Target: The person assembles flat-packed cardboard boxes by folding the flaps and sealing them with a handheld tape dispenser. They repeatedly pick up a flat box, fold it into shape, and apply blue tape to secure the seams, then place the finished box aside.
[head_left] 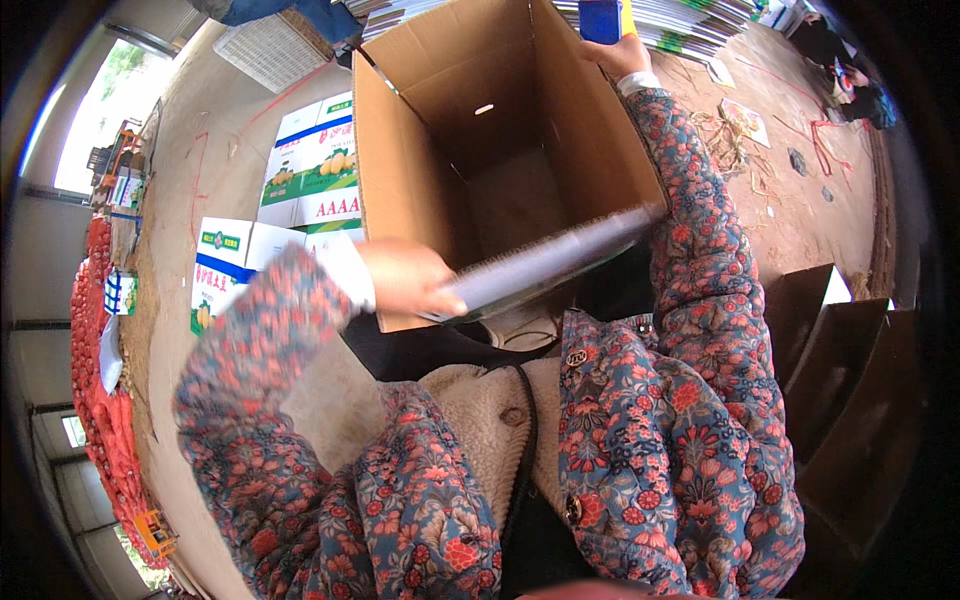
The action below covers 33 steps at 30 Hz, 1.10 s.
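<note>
Plainly boxy brown cardboard carton (395,190)

- Left arm (245,370) bends sharply, elbow swung out at eight o'clock, forearm blurred!
- Left hand (405,275) sits near centre, towards ten o'clock, fingers pointing to three.
- Right arm (700,215) makes the long reach, nearly straight, up towards one o'clock.
- Right hand (618,60), high at one, fingers curled in a grip!
</note>
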Available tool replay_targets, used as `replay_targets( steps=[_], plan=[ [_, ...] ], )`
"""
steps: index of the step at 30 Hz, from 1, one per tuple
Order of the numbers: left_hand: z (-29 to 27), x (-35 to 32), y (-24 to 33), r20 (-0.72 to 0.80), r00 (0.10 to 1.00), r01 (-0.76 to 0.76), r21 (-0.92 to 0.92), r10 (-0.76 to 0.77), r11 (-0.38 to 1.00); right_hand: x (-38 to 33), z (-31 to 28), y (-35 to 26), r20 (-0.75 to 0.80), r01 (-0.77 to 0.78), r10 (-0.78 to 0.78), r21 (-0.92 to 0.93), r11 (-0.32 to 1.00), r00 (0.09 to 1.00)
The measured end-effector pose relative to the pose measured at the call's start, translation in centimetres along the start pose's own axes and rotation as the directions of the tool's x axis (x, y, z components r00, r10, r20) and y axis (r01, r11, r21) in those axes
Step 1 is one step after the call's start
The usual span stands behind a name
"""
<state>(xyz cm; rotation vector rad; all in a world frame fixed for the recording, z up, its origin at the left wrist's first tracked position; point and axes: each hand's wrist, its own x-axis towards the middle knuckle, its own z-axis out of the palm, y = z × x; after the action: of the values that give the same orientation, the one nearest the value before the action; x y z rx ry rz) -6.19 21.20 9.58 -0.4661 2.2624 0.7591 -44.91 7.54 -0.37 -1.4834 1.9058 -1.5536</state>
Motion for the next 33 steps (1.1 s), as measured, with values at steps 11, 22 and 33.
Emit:
replay_targets(
  steps=[11,22,33],
  plan=[
    [-7.4,18.1,-9.8,0.446,0.829,0.214,0.307,-0.339,0.927,-2.7,0.5,-2.5,-0.047,-0.178,0.187,0.158,0.971,0.981],
    [-21.3,16.4,-16.1,-0.978,-0.193,0.652,-0.072,0.074,0.755,-3.0,0.0,-2.2,-0.034,-0.207,0.218,0.203,0.957,0.975],
    [-5.2,24.6,-17.3,-0.968,-0.147,0.486,-0.249,-0.203,0.838,-3.4,1.8,-3.1,-0.008,-0.144,0.148,0.162,0.976,0.989]
  ],
)
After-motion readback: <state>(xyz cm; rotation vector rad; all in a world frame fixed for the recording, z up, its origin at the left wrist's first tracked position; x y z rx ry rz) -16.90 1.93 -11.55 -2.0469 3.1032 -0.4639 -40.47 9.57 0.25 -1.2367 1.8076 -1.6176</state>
